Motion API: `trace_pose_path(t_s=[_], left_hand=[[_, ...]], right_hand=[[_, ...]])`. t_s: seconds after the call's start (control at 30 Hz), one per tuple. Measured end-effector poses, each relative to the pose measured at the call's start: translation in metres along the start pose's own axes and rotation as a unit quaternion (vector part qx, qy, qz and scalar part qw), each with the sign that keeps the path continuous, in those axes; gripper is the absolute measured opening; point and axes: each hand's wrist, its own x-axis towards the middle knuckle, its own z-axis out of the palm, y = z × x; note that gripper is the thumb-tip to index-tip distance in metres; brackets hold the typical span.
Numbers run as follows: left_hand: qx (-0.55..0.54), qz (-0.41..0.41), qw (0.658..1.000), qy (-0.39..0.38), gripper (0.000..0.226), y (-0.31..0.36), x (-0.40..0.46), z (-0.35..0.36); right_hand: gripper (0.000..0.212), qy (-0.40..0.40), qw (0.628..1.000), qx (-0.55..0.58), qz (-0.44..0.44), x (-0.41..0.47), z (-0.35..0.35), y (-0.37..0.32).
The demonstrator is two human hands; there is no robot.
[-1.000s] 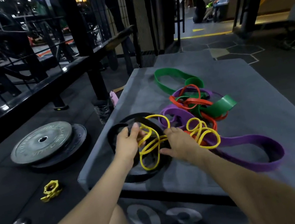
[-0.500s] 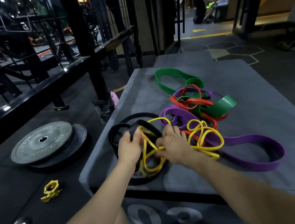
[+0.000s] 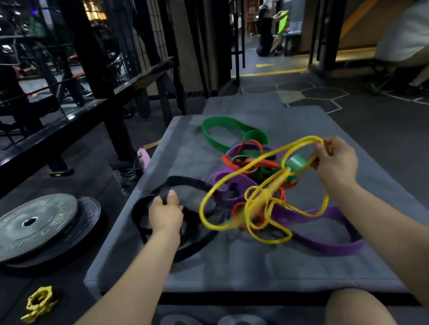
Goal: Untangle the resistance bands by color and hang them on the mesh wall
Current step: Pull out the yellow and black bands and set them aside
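Yellow band point(image 3: 255, 206): half a second ago bunched between both hands beside the black band; now the right hand point(image 3: 334, 159), clenched on one end, has drawn it up and away over the pile on the grey pad point(image 3: 347, 144). Left hand point(image 3: 165, 214) grips the black band point(image 3: 182, 181), pinning it. Separation started, not finished: yellow loops tangle over the purple band point(image 3: 334, 244) and orange band point(image 3: 238, 158). Green band point(image 3: 219, 132) lies beyond. Mesh wall point(image 3: 180, 39) stands past the pad, nothing hung.

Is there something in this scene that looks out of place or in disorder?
Yes. On the grey mat, the purple band, orange band and green band lie knotted in one heap. The right hand lifts the yellow band, which is twisted into several loops. The left hand holds the black band.
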Motion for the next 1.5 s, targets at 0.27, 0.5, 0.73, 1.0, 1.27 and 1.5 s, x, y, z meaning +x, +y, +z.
trace_pose_path(t_s=[0.27,0.5,0.73,1.0,1.27,1.5], left_hand=[[0.072,0.04,0.994,-0.075,0.025,-0.011,-0.028,0.001],[0.386,0.144,0.904,-0.114,0.034,-0.019,-0.034,-0.017],[0.444,0.035,0.894,0.047,0.096,-0.026,-0.011,-0.065],[0.193,-0.098,0.972,-0.092,0.058,-0.03,0.026,-0.068],[0.219,-0.106,0.97,-0.023,0.037,-0.038,0.034,-0.044],[0.049,-0.156,0.985,-0.058,0.043,-0.035,0.037,-0.041]], right_hand=[[0.038,-0.286,0.876,-0.377,-0.088,-0.026,0.011,0.021],[0.041,-0.384,0.84,-0.278,-0.263,-0.096,0.059,-0.025],[0.024,-0.482,0.827,-0.231,-0.174,-0.137,0.098,-0.027],[0.058,-0.449,0.834,-0.278,-0.157,-0.129,0.142,-0.031],[0.048,-0.476,0.857,-0.191,-0.054,-0.13,0.181,-0.034],[0.027,-0.475,0.869,-0.133,-0.022,-0.118,0.184,-0.039]])
